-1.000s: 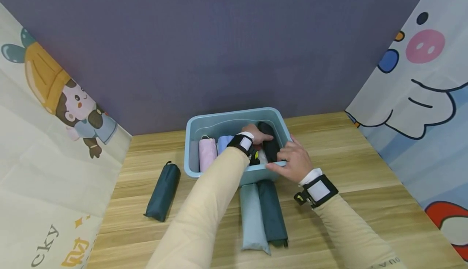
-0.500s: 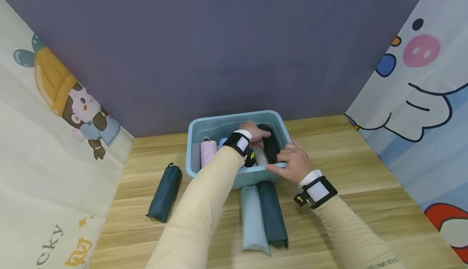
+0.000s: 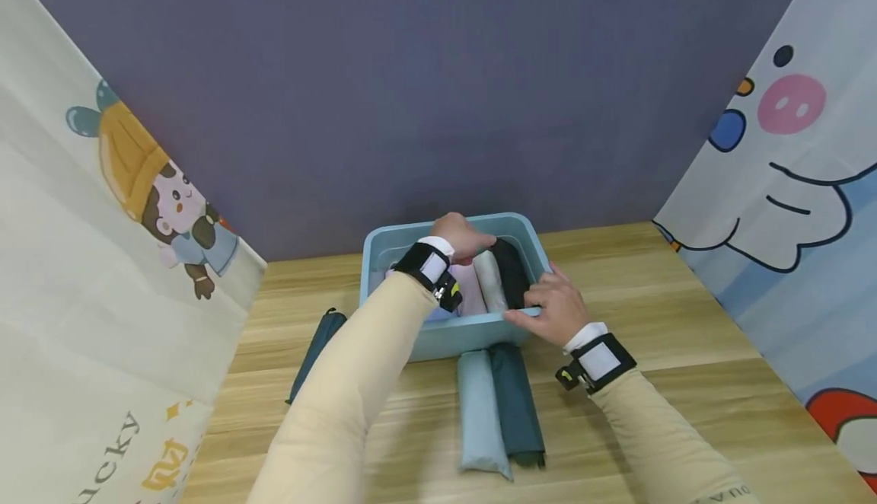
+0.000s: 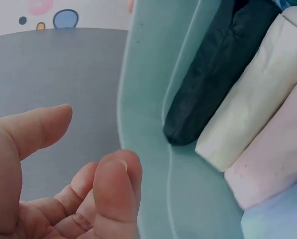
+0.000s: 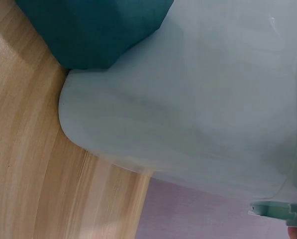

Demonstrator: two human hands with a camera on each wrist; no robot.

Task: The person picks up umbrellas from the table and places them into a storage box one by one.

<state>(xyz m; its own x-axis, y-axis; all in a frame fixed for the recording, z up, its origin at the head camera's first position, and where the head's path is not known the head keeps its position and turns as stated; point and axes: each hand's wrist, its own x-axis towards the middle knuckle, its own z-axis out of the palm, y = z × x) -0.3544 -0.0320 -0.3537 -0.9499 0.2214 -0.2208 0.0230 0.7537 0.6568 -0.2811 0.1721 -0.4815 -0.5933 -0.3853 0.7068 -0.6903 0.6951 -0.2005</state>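
Note:
Over the back of a light blue plastic bin (image 3: 452, 342), my left hand (image 3: 462, 237) hovers with thumb and fingers apart and nothing between them, as the left wrist view shows. Inside, compact folded umbrellas lie side by side: a black one (image 4: 218, 74) against the right wall, then a white one (image 4: 252, 94), a pink one (image 4: 272, 159) and a pale blue one (image 4: 277, 214). My left forearm hides most of the bin's left part. My right hand (image 3: 555, 306) grips the bin's front right corner, thumb over the rim.
In front of the bin, a light blue folded umbrella (image 3: 482, 413) and a dark teal one (image 3: 518, 405) lie together on the wooden table (image 3: 637, 298). Another dark teal one (image 3: 315, 348) lies left, partly behind my forearm. A purple-grey wall (image 3: 438, 93) stands behind.
My left hand has lifted off the black umbrella and moved up and slightly left, uncovering the white and pink umbrellas. My right hand keeps its grip on the bin's corner.

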